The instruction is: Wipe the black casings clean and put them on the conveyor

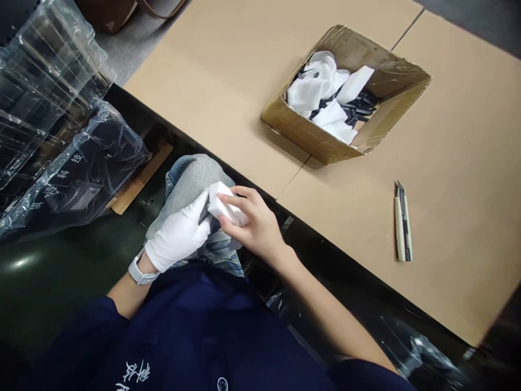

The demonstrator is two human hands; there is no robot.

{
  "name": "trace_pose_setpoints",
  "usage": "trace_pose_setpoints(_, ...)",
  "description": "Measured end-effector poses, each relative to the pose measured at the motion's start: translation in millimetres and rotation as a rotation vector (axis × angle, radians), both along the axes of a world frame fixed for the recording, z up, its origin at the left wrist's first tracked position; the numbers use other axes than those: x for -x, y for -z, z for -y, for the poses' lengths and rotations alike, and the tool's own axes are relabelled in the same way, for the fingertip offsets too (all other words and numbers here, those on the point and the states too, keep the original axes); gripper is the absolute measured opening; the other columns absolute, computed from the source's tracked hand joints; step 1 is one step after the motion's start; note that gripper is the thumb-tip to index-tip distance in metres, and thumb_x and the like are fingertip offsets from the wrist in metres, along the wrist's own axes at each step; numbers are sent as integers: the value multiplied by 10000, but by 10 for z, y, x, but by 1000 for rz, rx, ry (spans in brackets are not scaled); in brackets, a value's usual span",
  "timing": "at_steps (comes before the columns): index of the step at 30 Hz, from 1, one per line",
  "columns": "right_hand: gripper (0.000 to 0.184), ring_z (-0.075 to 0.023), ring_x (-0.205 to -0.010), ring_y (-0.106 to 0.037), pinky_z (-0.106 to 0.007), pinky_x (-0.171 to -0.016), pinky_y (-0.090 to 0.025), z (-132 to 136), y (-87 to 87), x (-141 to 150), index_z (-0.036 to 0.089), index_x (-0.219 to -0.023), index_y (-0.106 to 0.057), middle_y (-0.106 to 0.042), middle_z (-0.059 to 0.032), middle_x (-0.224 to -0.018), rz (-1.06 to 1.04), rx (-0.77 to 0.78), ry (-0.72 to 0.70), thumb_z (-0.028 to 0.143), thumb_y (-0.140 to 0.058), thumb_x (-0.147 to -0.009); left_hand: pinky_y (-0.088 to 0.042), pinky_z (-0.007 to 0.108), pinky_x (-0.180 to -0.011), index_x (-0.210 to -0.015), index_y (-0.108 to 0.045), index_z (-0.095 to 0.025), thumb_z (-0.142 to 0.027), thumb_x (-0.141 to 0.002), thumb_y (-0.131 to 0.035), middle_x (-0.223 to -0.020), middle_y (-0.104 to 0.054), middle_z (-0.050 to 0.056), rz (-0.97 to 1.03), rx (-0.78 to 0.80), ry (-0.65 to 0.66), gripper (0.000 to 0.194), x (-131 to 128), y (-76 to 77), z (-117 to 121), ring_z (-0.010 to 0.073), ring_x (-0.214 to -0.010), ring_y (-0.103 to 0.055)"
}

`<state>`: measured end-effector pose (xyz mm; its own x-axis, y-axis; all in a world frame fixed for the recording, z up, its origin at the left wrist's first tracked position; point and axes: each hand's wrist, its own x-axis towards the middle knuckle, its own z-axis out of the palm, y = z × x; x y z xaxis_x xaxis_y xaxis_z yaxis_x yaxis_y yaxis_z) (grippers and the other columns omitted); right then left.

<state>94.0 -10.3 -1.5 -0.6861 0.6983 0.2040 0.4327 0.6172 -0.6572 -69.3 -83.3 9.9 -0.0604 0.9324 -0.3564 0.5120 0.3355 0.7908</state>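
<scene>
White block (pixel 225 203) mid-frame, clamped in fingers of right hand (pixel 259 224), apparently worked against left hand's (pixel 177 236) pinched dark piece (pixel 204 213), wants steadiness.

Tan worktop (pixel 459 179) runs diagonally, thin seam (pixel 408 29) across it. Floor (pixel 52 296) dark green, glossy, bright light reflection (pixel 21 263) at left. Clear-plastic-wrapped stack (pixel 49 70) upper left.

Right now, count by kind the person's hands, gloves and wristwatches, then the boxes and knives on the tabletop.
Hands: 2, left hand and right hand
Glove: 1
Wristwatch: 1
Cardboard box: 1
Utility knife: 1
Total: 6
</scene>
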Motion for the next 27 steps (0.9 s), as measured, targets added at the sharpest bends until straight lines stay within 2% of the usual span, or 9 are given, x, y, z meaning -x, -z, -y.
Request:
trace_pose_setpoints(4,269,-111,-675,-604,-217,-490,-483,-68,-92,-13,265,-1059,-679,-567,-86,-1154,70,-144,-121,279,-593,-805,-469,322,-996,-1464,-263,-173,-245,-882,-456,-1363,-551,96,-7,-29,62,617,26,36,-6,204,-1161,-588)
trace_pose_setpoints(9,266,-103,-674,-601,-191,-476,-460,-105,-188,25,244,-1044,-693,-586,-88,-1082,135,-220,-114,311,-619,-798,-530,353,-861,-1443,-319,-206,-248,-858,-492,-1165,-675,100,-65,11,49,611,100,94,-16,232,-979,-671)
trace_pose_setpoints(12,251,-88,-647,-578,-188,-478,-449,-126,-216,60,271,-1026,-702,-589,-71,-1076,168,-281,-181,360,-611,-810,-522,337,-876,-1444,-301,-159,-262,-870,-473,-1182,-664,120,-23,-30,79,609,121,78,-29,219,-981,-668)
trace_pose_setpoints(16,270,-97,-667,-569,-186,-469,-429,-180,-236,100,270,-1045,-697,-590,-69,-1051,214,-285,-132,381,-596,-819,-528,349,-826,-1376,-420,-184,-225,-871,-460,-1086,-694,104,-92,35,53,508,104,11,-58,238,-933,-677)
trace_pose_setpoints(18,267,-92,-651,-560,-188,-462,-416,-201,-240,116,274,-1042,-697,-586,-70,-1059,223,-303,-166,372,-597,-814,-519,334,-837,-1345,-462,-170,-244,-889,-448,-1084,-692,111,-91,29,61,462,94,-8,-68,237,-949,-671)
trace_pose_setpoints(20,257,-94,-654,-561,-191,-464,-417,-216,-238,133,272,-1025,-700,-585,-68,-1050,222,-286,-175,359,-601,-805,-518,326,-836,-1353,-453,-183,-245,-885,-457,-1081,-694,104,-97,36,60,472,91,-7,-72,233,-947,-672)
trace_pose_setpoints(23,253,-103,-667,-566,-193,-462,-419,-225,-229,152,255,-1013,-700,-583,-69,-1022,219,-249,-107,343,-602,-797,-525,341,-830,-1361,-434,-201,-228,-852,-489,-1065,-700,85,-122,63,57,512,96,8,-70,238,-939,-677)
trace_pose_setpoints(27,254,-94,-650,-554,-196,-466,-423,-226,-221,152,256,-1023,-695,-574,-73,-1051,221,-246,-168,343,-599,-804,-524,351,-845,-1328,-470,-164,-243,-874,-456,-1084,-695,103,-109,49,64,461,99,9,-58,246,-948,-676)
